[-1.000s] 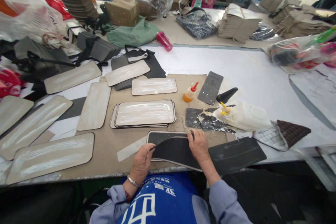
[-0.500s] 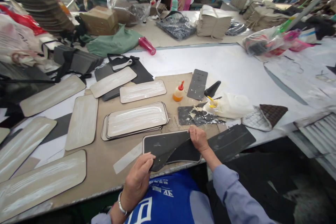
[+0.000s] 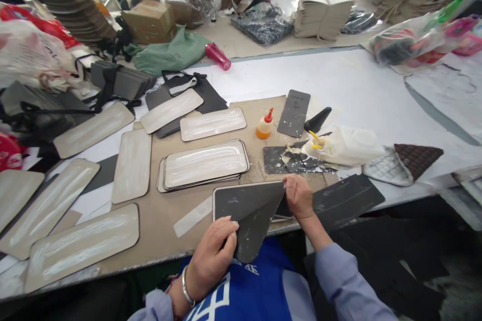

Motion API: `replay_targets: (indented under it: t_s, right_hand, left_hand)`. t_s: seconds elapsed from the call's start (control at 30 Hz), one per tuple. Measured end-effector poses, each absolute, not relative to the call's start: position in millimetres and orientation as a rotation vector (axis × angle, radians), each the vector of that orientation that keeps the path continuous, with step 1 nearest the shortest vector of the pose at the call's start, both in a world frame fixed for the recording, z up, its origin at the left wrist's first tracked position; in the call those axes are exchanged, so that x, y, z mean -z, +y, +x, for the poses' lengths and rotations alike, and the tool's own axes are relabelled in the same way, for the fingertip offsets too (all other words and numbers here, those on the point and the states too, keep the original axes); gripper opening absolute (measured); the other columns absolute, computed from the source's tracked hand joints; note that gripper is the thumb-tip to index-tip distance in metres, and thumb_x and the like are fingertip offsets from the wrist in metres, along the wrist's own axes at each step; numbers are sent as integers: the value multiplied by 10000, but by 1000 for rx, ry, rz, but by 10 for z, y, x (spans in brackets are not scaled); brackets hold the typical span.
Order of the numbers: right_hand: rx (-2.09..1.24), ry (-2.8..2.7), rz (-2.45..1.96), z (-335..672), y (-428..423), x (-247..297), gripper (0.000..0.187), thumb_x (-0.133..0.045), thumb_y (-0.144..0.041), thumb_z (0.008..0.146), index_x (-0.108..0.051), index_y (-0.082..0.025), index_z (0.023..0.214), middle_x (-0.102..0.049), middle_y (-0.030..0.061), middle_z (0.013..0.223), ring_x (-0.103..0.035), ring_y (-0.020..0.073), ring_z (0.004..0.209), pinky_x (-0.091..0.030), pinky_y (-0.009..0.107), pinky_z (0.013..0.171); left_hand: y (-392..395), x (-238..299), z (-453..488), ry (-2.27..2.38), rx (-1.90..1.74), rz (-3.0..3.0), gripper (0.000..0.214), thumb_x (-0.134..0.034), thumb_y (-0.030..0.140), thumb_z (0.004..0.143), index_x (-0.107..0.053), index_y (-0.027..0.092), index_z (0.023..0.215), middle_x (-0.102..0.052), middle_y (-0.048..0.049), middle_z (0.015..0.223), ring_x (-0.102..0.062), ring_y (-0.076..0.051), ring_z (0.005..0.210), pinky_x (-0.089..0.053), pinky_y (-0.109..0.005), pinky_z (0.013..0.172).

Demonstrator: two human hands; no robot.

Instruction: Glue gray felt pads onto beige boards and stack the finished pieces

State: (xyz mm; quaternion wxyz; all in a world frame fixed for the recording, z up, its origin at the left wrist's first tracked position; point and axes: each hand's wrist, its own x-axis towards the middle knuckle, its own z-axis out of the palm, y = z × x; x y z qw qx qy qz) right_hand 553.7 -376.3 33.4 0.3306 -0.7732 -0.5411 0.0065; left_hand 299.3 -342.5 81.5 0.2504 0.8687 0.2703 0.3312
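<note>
The left hand (image 3: 214, 256) has its grip closed on the lower end of a dark sheet (image 3: 256, 225), fingers curled over the edge, and this end is lifted off past the near edge of the table (image 3: 361, 90). The right hand (image 3: 299, 195) pinches the sheet's upper right corner, with the grip closed and low over the surface. The sheet slopes between the two hands, its flecked underside showing. Beneath it lies what looks like a pale-rimmed black board (image 3: 214, 205) on a brown card mat (image 3: 158, 215). A stack of pale panels (image 3: 205, 163) sits just beyond, and a glue bottle (image 3: 264, 126) stands farther back.
</note>
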Motion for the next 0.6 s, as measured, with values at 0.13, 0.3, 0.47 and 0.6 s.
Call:
replay_targets:
  t_s: [0.13, 0.3, 0.47, 0.6]
  right_hand:
    - [239, -1337, -2175, 5823, -3968, -200, 237, -375, -303, 880, -556, -155, 920, -601, 102, 862, -502, 202, 845, -385, 338, 810]
    - [233, -1360, -2166, 5911, -4133, -289, 214, -382, -272, 870, -558, -157, 912, -605, 98, 841, -527, 196, 835, -412, 335, 820]
    - [15, -1031, -2301, 5903, -4329, -145, 316, -353, -318, 833, -565, -147, 994, -615, 123, 939, -555, 213, 889, -431, 359, 817]
    - [-510, -796, -2312, 5876, -4404, 44, 444, -399, -432, 751, -559, -139, 1044, -639, 118, 916, -585, 226, 842, -448, 348, 748]
  left_hand:
    - [-3466, -793, 2985, 806, -831, 2291, 212, -480, 136, 818, -586, 187, 994, -682, -53, 898, -624, -155, 950, -519, -306, 891]
    - [-3478, -780, 2981, 800, -829, 2244, 214, -493, 125, 805, -605, 189, 977, -693, -55, 887, -628, -164, 952, -523, -327, 889]
    - [-3453, -761, 2953, 853, -789, 2217, 211, -477, 141, 816, -607, 179, 978, -693, -65, 912, -626, -172, 968, -520, -326, 889]
    - [-3402, -731, 2887, 727, -897, 2250, 311, -483, 99, 805, -553, 209, 1087, -670, -58, 1011, -591, -177, 1039, -512, -337, 897]
